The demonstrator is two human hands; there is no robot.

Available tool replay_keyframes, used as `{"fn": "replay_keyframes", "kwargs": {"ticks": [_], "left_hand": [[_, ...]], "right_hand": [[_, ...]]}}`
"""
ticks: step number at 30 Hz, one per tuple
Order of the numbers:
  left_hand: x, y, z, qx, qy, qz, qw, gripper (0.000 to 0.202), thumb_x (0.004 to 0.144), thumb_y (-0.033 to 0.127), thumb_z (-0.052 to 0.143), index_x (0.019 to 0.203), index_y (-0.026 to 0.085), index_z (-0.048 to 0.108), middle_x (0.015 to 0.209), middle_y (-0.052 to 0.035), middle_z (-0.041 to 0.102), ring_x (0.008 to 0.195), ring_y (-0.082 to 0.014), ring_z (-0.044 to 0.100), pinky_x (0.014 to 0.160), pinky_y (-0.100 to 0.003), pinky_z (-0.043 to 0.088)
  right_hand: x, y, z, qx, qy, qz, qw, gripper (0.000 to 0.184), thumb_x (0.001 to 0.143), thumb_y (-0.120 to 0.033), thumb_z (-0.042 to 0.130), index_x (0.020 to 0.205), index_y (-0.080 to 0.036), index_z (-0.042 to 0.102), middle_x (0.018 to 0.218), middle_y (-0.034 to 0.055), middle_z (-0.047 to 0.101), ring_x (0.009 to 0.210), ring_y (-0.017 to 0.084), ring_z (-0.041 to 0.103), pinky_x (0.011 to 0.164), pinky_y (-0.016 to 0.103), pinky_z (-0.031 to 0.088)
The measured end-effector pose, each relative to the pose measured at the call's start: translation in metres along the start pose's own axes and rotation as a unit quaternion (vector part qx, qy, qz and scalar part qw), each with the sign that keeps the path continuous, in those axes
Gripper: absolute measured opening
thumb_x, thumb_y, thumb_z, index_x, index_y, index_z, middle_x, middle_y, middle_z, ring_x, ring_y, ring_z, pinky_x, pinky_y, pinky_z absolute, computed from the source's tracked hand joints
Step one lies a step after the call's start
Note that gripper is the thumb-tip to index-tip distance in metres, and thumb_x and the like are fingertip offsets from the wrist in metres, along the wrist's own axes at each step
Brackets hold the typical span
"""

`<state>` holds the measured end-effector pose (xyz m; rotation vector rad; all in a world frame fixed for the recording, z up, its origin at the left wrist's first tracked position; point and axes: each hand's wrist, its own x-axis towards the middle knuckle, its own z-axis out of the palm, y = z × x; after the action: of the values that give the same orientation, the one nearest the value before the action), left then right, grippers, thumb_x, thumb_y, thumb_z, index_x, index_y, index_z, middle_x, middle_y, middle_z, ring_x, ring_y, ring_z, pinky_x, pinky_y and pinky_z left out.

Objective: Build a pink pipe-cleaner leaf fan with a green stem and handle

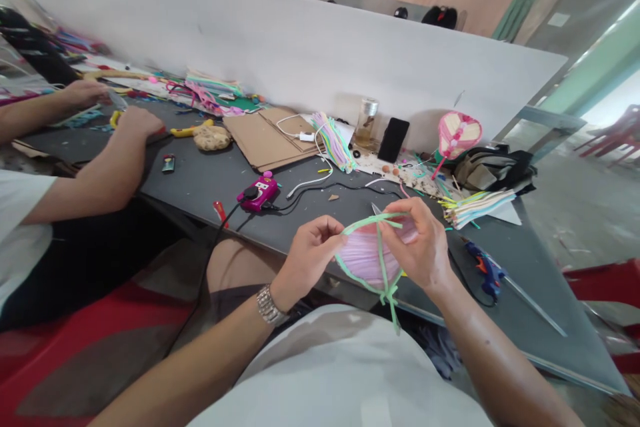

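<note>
Both my hands hold a round frame of lilac-pink pipe cleaner strands (363,261) edged with a green pipe cleaner, in front of my chest and above the table's edge. My left hand (313,257) pinches its left side between fingers and thumb. My right hand (415,243) grips the upper right rim, where green strands cross. A loose green end hangs below the frame. A small metal tip (375,208) pokes out behind my right fingers; the rest of that tool is hidden.
On the dark grey table (200,180) lie a blue glue gun (487,270), a pipe cleaner bundle (475,208), a pink-and-green woven fan (457,137) and a pink device with cables (257,191). A co-worker's hands (107,107) work at the left, before a white divider (300,40).
</note>
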<state>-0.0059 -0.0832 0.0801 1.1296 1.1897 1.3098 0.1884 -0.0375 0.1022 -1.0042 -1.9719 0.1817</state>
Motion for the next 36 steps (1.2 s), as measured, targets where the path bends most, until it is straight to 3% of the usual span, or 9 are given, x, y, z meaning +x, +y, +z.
{"fn": "replay_keyframes", "kwargs": {"ticks": [4, 7, 10, 14, 19, 22, 26, 29, 36], "left_hand": [[0.004, -0.005, -0.002, 0.012, 0.025, 0.008, 1.000, 0.017, 0.072, 0.030, 0.069, 0.067, 0.016, 0.060, 0.059, 0.0038, 0.053, 0.055, -0.0091, 0.043, 0.053, -0.022, 0.033], [0.009, -0.013, -0.006, 0.017, 0.047, 0.010, 0.999, 0.015, 0.071, 0.028, 0.070, 0.067, 0.016, 0.062, 0.059, 0.0039, 0.053, 0.055, -0.0091, 0.043, 0.053, -0.022, 0.035], [0.017, -0.026, -0.011, -0.013, 0.073, -0.002, 0.997, 0.014, 0.070, 0.027, 0.071, 0.067, 0.017, 0.062, 0.059, 0.0045, 0.052, 0.055, -0.0088, 0.044, 0.053, -0.021, 0.036], [0.026, -0.043, -0.020, -0.089, 0.078, -0.066, 0.991, 0.017, 0.068, 0.029, 0.072, 0.070, 0.017, 0.059, 0.058, 0.0061, 0.050, 0.052, -0.0077, 0.044, 0.051, -0.020, 0.037], [0.030, -0.060, -0.031, -0.149, 0.082, -0.113, 0.979, 0.026, 0.065, 0.030, 0.079, 0.073, 0.016, 0.059, 0.066, 0.0036, 0.060, 0.060, -0.0095, 0.056, 0.060, -0.022, 0.048], [0.030, -0.068, -0.036, -0.174, 0.080, -0.142, 0.971, 0.028, 0.065, 0.033, 0.081, 0.077, 0.016, 0.062, 0.071, 0.0004, 0.065, 0.065, -0.0117, 0.061, 0.065, -0.024, 0.050], [0.028, -0.076, -0.040, -0.199, 0.086, -0.168, 0.962, 0.027, 0.065, 0.032, 0.083, 0.083, 0.018, 0.066, 0.076, -0.0018, 0.069, 0.069, -0.0143, 0.064, 0.067, -0.027, 0.051], [0.026, -0.082, -0.042, -0.210, 0.085, -0.170, 0.959, 0.027, 0.066, 0.030, 0.082, 0.087, 0.018, 0.069, 0.081, -0.0043, 0.073, 0.075, -0.0176, 0.067, 0.070, -0.029, 0.052], [0.023, -0.086, -0.042, -0.197, 0.090, -0.158, 0.963, 0.027, 0.068, 0.031, 0.081, 0.088, 0.018, 0.070, 0.085, -0.0060, 0.075, 0.081, -0.0197, 0.069, 0.070, -0.029, 0.053]], "right_hand": [[0.001, 0.008, 0.001, 0.037, 0.026, -0.025, 0.999, 0.024, 0.086, -0.027, 0.068, 0.108, -0.022, 0.059, 0.116, 0.0105, 0.069, 0.112, 0.026, 0.065, 0.099, 0.046, 0.050], [-0.005, 0.018, 0.002, 0.039, 0.049, -0.018, 0.998, 0.030, 0.085, -0.029, 0.069, 0.113, -0.021, 0.059, 0.122, 0.0133, 0.067, 0.117, 0.028, 0.063, 0.102, 0.049, 0.048], [-0.018, 0.032, 0.002, 0.027, 0.078, 0.040, 0.996, 0.025, 0.087, -0.030, 0.067, 0.109, -0.021, 0.062, 0.112, 0.0106, 0.070, 0.105, 0.025, 0.066, 0.094, 0.045, 0.052], [-0.042, 0.053, 0.001, 0.020, 0.114, 0.167, 0.979, 0.015, 0.087, -0.034, 0.067, 0.087, -0.020, 0.066, 0.081, 0.0029, 0.070, 0.071, 0.018, 0.063, 0.071, 0.033, 0.052], [-0.073, 0.070, 0.013, 0.068, 0.044, 0.259, 0.963, 0.025, 0.087, -0.042, 0.066, 0.080, -0.019, 0.066, 0.067, 0.0007, 0.066, 0.059, 0.016, 0.059, 0.059, 0.028, 0.047], [-0.089, 0.072, 0.028, 0.069, -0.008, 0.231, 0.970, 0.026, 0.091, -0.040, 0.060, 0.076, -0.020, 0.061, 0.062, -0.0021, 0.060, 0.055, 0.014, 0.055, 0.055, 0.026, 0.044], [-0.102, 0.071, 0.044, 0.008, -0.048, 0.113, 0.992, 0.023, 0.095, -0.032, 0.054, 0.075, -0.020, 0.057, 0.067, -0.0008, 0.059, 0.060, 0.015, 0.055, 0.060, 0.027, 0.045], [-0.107, 0.075, 0.050, -0.043, -0.050, 0.049, 0.997, 0.016, 0.093, -0.024, 0.055, 0.078, -0.020, 0.059, 0.073, 0.0026, 0.063, 0.069, 0.018, 0.060, 0.066, 0.030, 0.047], [-0.101, 0.086, 0.057, -0.143, -0.057, -0.007, 0.988, 0.018, 0.090, -0.013, 0.051, 0.075, -0.019, 0.059, 0.071, 0.0038, 0.061, 0.071, 0.020, 0.057, 0.067, 0.031, 0.042]]}}
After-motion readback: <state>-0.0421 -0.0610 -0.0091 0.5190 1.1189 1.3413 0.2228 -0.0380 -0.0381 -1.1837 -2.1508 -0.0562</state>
